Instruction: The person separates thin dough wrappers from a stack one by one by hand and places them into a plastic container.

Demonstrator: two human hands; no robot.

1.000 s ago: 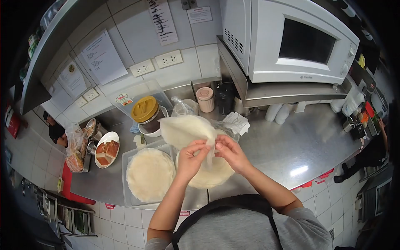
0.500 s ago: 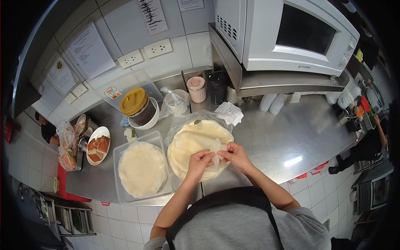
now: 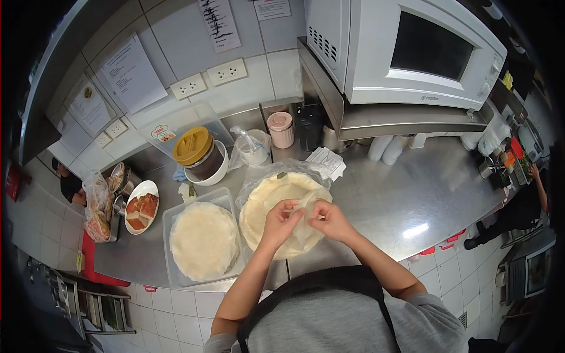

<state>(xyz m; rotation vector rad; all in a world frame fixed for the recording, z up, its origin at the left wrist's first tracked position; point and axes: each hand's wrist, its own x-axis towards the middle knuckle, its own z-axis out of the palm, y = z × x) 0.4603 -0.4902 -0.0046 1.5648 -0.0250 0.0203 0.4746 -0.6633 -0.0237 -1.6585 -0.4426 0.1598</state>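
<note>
Between my hands hangs a thin, translucent spring roll wrapper [image 3: 304, 230], bunched at the top. My left hand [image 3: 283, 222] pinches its left side, while the fingertips of my right hand [image 3: 330, 220] are closed on its right side. Both hands are over a stack of pale round wrappers [image 3: 253, 203] with raised, wavy edges, lying on a clear plastic bag [image 3: 252, 181]. To the left, a flatter stack of wrappers [image 3: 203, 241] rests in a clear plastic tray [image 3: 178, 277]. My hands and the lifted wrapper hide part of the stack beneath.
Behind the tray are a yellow-lidded jar [image 3: 197, 154] in a white bowl, a bagged tub [image 3: 253, 147] and a pink canister [image 3: 281, 130]. An oval dish [image 3: 147, 192] of food stands left. A microwave [image 3: 424, 59] sits on a shelf at right. Two other people are at the sides.
The wrapper between my hands has been raised and opened out wider. My left hand has turned and moved up slightly. The stack's middle looks more sunken, its rim more raised.
</note>
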